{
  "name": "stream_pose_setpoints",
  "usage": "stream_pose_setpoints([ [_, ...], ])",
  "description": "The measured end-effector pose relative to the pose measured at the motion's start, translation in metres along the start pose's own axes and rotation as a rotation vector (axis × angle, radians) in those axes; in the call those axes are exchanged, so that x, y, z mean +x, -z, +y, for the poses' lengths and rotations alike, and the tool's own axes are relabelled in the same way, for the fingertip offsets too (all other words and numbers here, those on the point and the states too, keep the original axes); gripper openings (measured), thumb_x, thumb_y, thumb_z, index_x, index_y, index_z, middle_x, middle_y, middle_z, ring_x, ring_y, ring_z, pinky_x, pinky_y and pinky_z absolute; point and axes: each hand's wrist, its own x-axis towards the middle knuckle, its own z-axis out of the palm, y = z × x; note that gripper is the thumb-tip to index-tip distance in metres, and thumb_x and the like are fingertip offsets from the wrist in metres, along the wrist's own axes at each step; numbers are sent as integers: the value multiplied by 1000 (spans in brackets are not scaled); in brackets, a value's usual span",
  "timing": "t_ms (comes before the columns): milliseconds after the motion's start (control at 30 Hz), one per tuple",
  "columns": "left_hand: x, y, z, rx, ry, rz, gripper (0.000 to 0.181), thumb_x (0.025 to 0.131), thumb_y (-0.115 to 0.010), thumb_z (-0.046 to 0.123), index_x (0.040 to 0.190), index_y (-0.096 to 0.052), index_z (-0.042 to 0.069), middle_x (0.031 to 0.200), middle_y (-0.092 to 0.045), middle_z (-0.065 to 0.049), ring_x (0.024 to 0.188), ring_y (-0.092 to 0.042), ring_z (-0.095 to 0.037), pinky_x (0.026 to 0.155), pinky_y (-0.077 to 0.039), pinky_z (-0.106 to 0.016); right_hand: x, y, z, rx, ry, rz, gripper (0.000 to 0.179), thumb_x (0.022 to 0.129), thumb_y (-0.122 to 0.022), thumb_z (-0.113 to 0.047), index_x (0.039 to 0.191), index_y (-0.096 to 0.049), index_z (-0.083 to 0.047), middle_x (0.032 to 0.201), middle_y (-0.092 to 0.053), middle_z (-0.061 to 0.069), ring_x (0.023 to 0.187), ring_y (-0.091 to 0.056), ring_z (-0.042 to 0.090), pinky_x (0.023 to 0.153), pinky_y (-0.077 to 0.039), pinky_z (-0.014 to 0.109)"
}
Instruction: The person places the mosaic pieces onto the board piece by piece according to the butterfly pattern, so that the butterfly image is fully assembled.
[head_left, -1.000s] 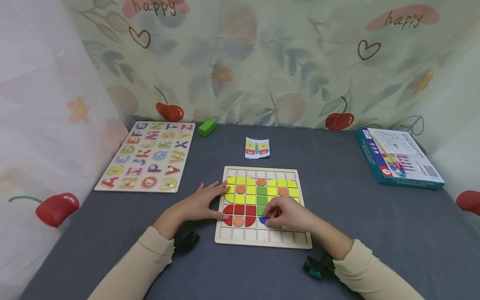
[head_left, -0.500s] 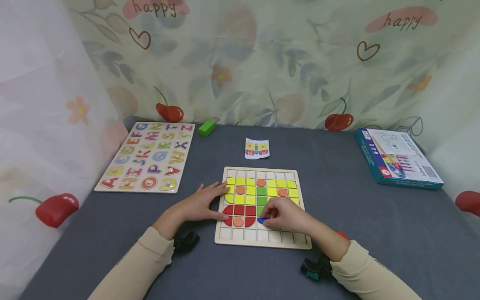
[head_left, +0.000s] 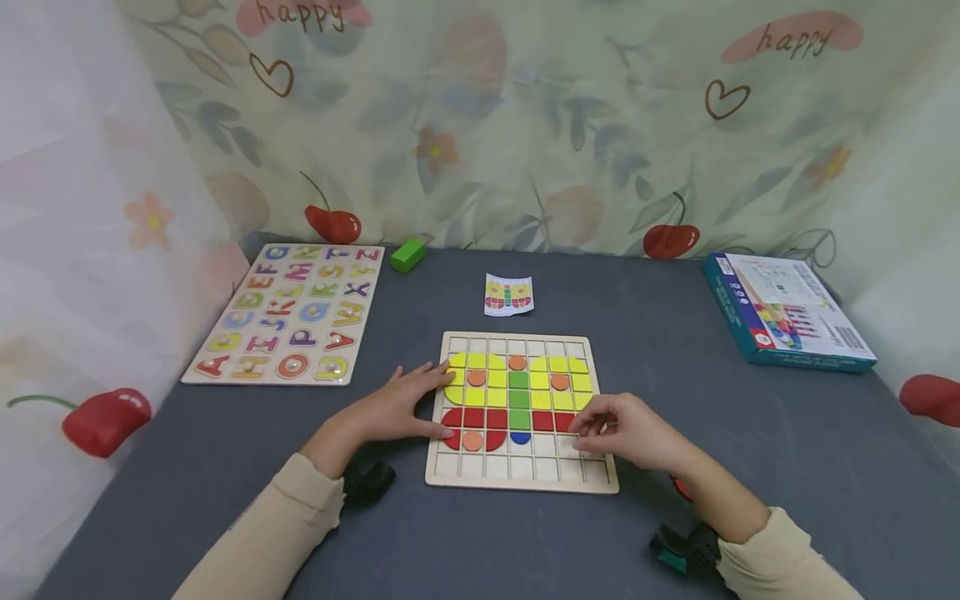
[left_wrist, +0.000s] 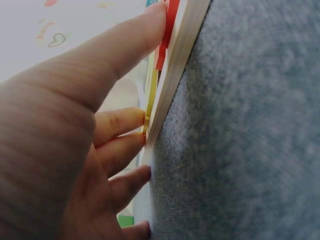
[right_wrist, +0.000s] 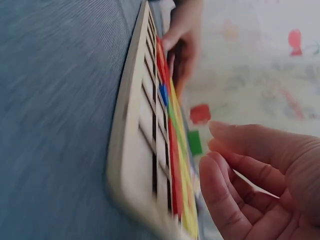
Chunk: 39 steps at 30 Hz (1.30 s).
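A wooden grid board (head_left: 525, 475) lies on the grey cloth, with yellow, red, green and orange flat pieces set in a butterfly shape. Below the green column (head_left: 519, 400) sits a blue half-round piece (head_left: 521, 438). My left hand (head_left: 393, 407) rests at the board's left edge, thumb on a red piece (left_wrist: 173, 15) and fingertips along the yellow side, fingers fairly straight. Over the board's right edge hovers my right hand (head_left: 633, 429), fingers loosely bent. In the right wrist view its thumb and index finger (right_wrist: 215, 182) stand slightly apart with nothing between them.
A small picture card (head_left: 508, 295) lies beyond the board. At left is an alphabet puzzle board (head_left: 285, 325), with a green block (head_left: 408, 256) beside it. A boxed set (head_left: 791, 312) lies at right. Something red (head_left: 681, 487) shows partly behind the right forearm.
My right hand has let go of the blue half-round piece and moved right, uncovering it and red pieces on the board. The left hand stays at the board's edge.
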Motion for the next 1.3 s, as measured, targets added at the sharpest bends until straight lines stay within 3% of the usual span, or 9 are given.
stream_pose_setpoints([
  [167, 0, 0, 0, 3, -4, 3, 85, 74, -72, 50, 144, -37, 17, 155, -23, -2, 146, -10, -26, 115, 0, -57, -21, 15, 17, 18, -58, 24, 22, 82, -71, -22, 96, -69, -5, 84, -62, 6, 67, -53, 9, 53, -47, 22],
  [300, 1, 0, 0, 12, 4, 4, 86, 73, -72, 51, 144, -37, 17, 155, -23, -2, 146, -10, -26, 115, 0, -57, -38, 24, 28, 55, -76, 53, 24, 83, -70, -21, 97, -69, -1, 87, -65, 8, 68, -58, 9, 59, -51, 22],
  [533, 1, 0, 0, 8, 7, 2, 86, 73, -72, 51, 144, -36, 17, 155, -23, -1, 146, -9, -26, 115, 0, -57, -65, 31, 45, 51, -125, 110, 27, 86, -67, -21, 101, -68, 1, 87, -66, 5, 65, -57, 7, 58, -51, 22],
  [800, 2, 0, -1, 10, 9, -1, 86, 73, -72, 52, 144, -36, 18, 156, -22, -1, 146, -9, -26, 115, 1, -57, -89, 35, 62, 104, -247, 141, 37, 85, -68, -22, 109, -64, 5, 83, -68, 5, 64, -57, 5, 57, -49, 23],
  [1033, 1, 0, -1, 0, 3, 6, 87, 73, -73, 51, 144, -36, 17, 155, -23, -1, 146, -9, -27, 115, 0, -57, -104, 38, 74, 168, -284, 126, 38, 86, -67, -20, 111, -60, 8, 82, -67, -1, 66, -59, 6, 60, -51, 23],
  [1300, 0, -1, 0, -3, 9, 9, 87, 72, -73, 51, 144, -37, 18, 155, -23, -1, 146, -10, -26, 115, 0, -57, -110, 33, 73, 160, -274, 108, 39, 82, -70, -22, 106, -59, 7, 75, -63, 0, 63, -56, 8, 59, -46, 22],
])
